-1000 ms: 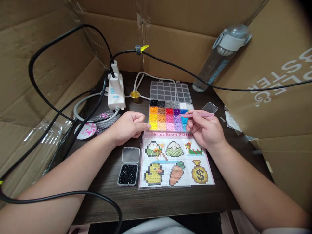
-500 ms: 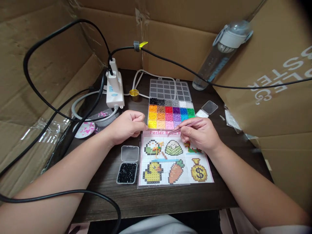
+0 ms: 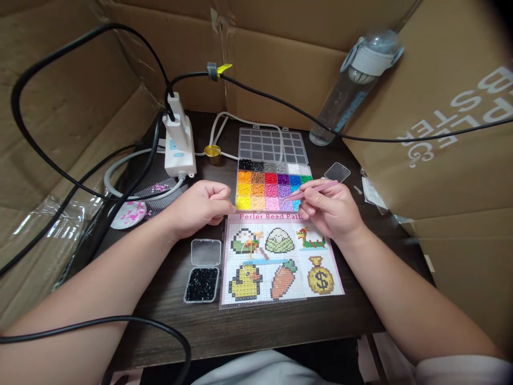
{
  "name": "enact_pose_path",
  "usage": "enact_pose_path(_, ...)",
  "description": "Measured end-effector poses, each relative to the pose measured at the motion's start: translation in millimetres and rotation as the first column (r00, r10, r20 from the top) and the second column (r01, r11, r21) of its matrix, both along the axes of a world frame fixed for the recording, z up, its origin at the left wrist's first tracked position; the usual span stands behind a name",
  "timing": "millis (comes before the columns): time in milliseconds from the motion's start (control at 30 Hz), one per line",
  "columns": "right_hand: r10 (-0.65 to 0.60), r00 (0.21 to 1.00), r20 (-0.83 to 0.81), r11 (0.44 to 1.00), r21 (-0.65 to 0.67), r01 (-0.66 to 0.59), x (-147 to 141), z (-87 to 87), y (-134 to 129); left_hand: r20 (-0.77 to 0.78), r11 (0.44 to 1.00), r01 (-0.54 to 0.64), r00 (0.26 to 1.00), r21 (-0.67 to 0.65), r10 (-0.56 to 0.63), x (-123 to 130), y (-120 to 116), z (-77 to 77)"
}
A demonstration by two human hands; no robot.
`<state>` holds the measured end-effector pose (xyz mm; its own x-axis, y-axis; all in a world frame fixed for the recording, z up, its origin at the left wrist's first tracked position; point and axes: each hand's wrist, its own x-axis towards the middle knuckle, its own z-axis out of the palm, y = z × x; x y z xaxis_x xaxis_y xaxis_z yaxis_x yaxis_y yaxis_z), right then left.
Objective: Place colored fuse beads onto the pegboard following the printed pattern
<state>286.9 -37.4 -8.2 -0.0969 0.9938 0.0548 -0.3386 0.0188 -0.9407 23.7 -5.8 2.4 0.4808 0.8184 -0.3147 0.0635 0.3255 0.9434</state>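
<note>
My right hand (image 3: 331, 209) holds pink tweezers (image 3: 316, 189), their tips over the lower purple and pink cells of the bead box (image 3: 271, 191). My left hand (image 3: 203, 207) is curled closed at the box's lower left corner; whether anything is between its fingers is hidden. Below the box lies a pattern sheet (image 3: 316, 247) with a duck, a carrot, a money bag and other pictures. A clear pegboard covers its left part, with beads on the duck (image 3: 245, 283). An open small case of black beads (image 3: 201, 284) stands left of the sheet.
A white power strip (image 3: 179, 155) with black cables, a gold cup (image 3: 212, 154) and a white disc with pink beads (image 3: 128, 214) are at the left. A water bottle (image 3: 340, 107) leans at the back right. Cardboard walls surround the table; a black cable crosses my left forearm.
My right hand has moved up and the tweezer tips have gone from the sheet's top edge to over the box's lower cells. My left hand stays by the box corner. The view has shifted slightly.
</note>
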Motion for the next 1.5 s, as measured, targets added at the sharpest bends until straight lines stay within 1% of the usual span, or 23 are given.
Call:
enact_pose_path(167, 0.017, 1.000, -0.014, 1.000, -0.014, -0.017, 2.7, -2.3, 0.9, -0.004, 1.000, -0.009, 1.000, -0.013, 0.009, 0.8, 0.1, 0.6)
enact_pose_path(367, -0.056, 0.997, -0.047, 0.998, -0.042, 0.054, 1.7, -1.3, 1.8, -0.020, 1.000, -0.008, 1.000, 0.010, 0.008, -0.5, 0.4, -0.9)
enact_pose_path(567, -0.071, 0.997, -0.038, 0.995, -0.073, 0.068, 1.2, -0.5, 2.8, -0.021, 1.000, -0.013, 1.000, 0.009, 0.013, -0.1, -0.2, 0.0)
enact_pose_path(767, -0.086, 0.996, -0.029, 0.995, -0.044, 0.085, 2.7, -0.2, 2.2, -0.019, 1.000, -0.012, 1.000, 0.016, 0.012, -0.3, -0.5, 0.0)
enact_pose_path(900, -0.096, 0.995, -0.020, 0.994, -0.049, 0.095, 2.7, 0.8, 2.5, -0.020, 1.000, -0.002, 1.000, 0.018, 0.002, 0.2, -0.5, -0.4)
enact_pose_path(1200, -0.152, 0.988, 0.006, 0.988, -0.037, 0.153, 0.4, 2.7, 2.5, -0.030, 1.000, 0.000, 1.000, 0.031, 0.001, 0.0, -1.2, 1.1)
enact_pose_path(1500, -0.144, 0.990, 0.002, 0.989, -0.013, 0.144, 1.4, -0.1, 4.7, 0.006, 1.000, -0.001, 1.000, 0.001, 0.001, 0.7, -0.1, 1.0)
